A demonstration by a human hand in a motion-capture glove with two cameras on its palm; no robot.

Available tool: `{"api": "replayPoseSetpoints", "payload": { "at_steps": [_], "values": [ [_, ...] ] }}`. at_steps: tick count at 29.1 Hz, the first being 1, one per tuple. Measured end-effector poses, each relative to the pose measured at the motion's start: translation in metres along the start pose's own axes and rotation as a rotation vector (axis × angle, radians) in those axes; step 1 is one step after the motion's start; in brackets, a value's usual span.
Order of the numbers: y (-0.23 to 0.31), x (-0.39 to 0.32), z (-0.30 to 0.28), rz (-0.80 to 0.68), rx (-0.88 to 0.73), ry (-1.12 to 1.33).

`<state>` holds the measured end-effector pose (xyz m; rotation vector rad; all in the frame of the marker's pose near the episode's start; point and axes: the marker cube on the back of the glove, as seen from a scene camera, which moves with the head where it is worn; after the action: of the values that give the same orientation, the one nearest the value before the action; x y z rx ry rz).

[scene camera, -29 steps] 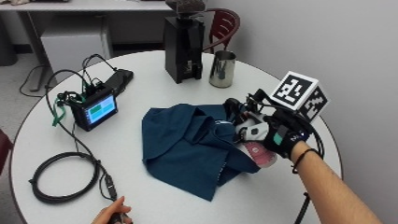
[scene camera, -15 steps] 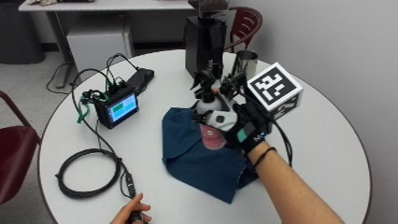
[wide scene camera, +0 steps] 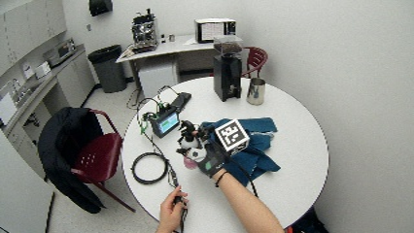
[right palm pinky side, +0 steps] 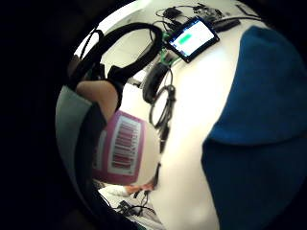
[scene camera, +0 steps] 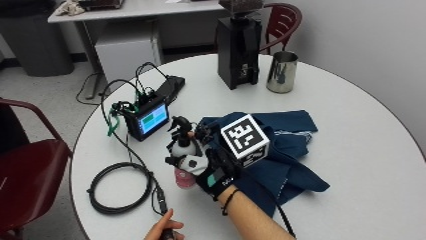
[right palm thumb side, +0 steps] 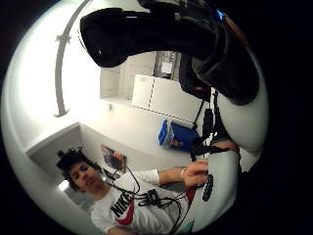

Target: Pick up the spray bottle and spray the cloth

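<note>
1. The gloved right hand grips the spray bottle, lifted just left of the cloth.
2. Pickup looks done; next, turn the black nozzle toward the cloth and squeeze the trigger.
3. The bottle is smooth plastic with a pink barcode label; the cloth is soft, rumpled, dark blue.

Even, bright overhead room light; the white table glares in palm views.
</note>
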<state>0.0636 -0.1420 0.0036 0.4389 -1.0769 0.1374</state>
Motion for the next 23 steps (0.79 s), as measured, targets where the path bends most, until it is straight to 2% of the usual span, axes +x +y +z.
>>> {"api": "replayPoseSetpoints", "payload": {
  "at_steps": [16,23],
  "values": [
    [0.008,0.028,0.032,-0.003,-0.014,0.041],
    [0.036,-0.017,-0.003,-0.002,0.056,0.096]
  ]
}}
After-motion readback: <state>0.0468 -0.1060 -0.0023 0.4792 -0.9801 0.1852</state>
